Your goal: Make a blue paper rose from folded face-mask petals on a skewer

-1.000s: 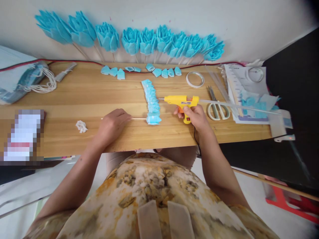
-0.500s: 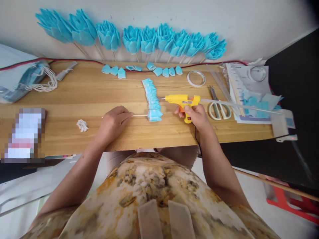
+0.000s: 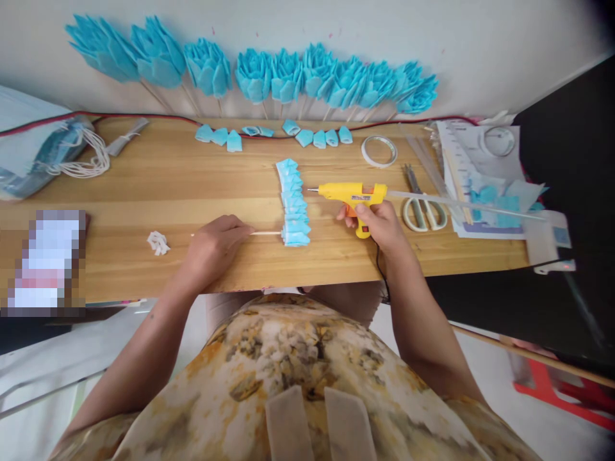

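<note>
My left hand [image 3: 216, 246] is closed around a thin wooden stick [image 3: 266, 233] above the table. At the stick's right end is a pleated light-blue strip [image 3: 294, 202], partly gathered at the stick, with its tail stretching away from me. My right hand [image 3: 375, 224] grips a yellow hot glue gun [image 3: 353, 192] by its handle. The gun's metal nozzle points left at the strip, apart from it. A long clear glue stick [image 3: 461, 203] runs out of the gun's back.
Blue flowers on sticks [image 3: 254, 75] lean along the wall. Small folded blue pieces [image 3: 319, 138] lie in a row before them. A tape roll [image 3: 379, 152], scissors [image 3: 424, 208] and papers [image 3: 504, 160] are at right; a crumpled white scrap [image 3: 158, 242] and a phone [image 3: 45, 259] at left.
My left hand has drawn the stick and blue strip slightly toward me and to the left. My right hand and the glue gun stay nearly still.
</note>
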Demonstrator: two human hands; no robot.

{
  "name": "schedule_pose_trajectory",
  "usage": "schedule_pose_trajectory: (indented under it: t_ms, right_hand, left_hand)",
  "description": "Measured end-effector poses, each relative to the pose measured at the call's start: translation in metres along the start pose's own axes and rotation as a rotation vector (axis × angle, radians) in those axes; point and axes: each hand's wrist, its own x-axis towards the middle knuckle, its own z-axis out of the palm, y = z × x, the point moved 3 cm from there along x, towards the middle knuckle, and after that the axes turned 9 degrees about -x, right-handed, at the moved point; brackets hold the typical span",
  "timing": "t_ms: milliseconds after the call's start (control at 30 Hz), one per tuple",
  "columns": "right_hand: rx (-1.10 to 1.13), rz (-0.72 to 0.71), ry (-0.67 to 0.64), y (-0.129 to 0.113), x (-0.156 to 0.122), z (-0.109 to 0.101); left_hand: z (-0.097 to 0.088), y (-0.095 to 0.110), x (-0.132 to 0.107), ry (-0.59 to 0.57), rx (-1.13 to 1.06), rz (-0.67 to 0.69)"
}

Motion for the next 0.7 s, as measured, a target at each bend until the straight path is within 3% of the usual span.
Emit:
schedule_pose_trajectory:
  t_ms: [700]
  right_hand:
    - [0.005, -0.008, -0.11, -0.011, -0.006, 0.008]
  left_hand:
    - [0.003, -0.001, -0.008, 0.171, -0.084, 0.027]
